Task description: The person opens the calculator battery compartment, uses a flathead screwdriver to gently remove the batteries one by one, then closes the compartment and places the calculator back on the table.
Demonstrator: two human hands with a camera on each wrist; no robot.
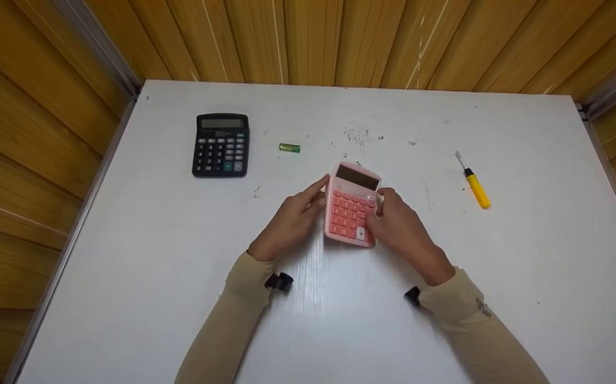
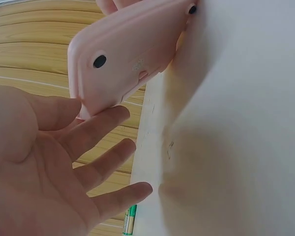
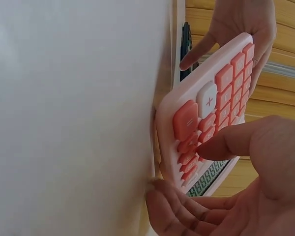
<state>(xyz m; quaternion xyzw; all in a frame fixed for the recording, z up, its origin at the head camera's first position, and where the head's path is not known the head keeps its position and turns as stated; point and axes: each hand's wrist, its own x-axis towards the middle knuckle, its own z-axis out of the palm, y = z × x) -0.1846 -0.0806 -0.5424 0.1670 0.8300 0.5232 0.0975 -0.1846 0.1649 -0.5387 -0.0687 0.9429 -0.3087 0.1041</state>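
Held tilted over the counter (image 1: 340,325), the pink calculator (image 1: 347,209), probably light, stiff and smooth, is best gripped by its side edges, its right being pinched by the right hand (image 1: 402,226), its left touched by the left hand's (image 1: 293,221) extended fingers.

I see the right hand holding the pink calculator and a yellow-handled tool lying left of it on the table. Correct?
Wrong side: the head view shows the yellow-handled tool to the right of the pink calculator. The right hand does hold the calculator.
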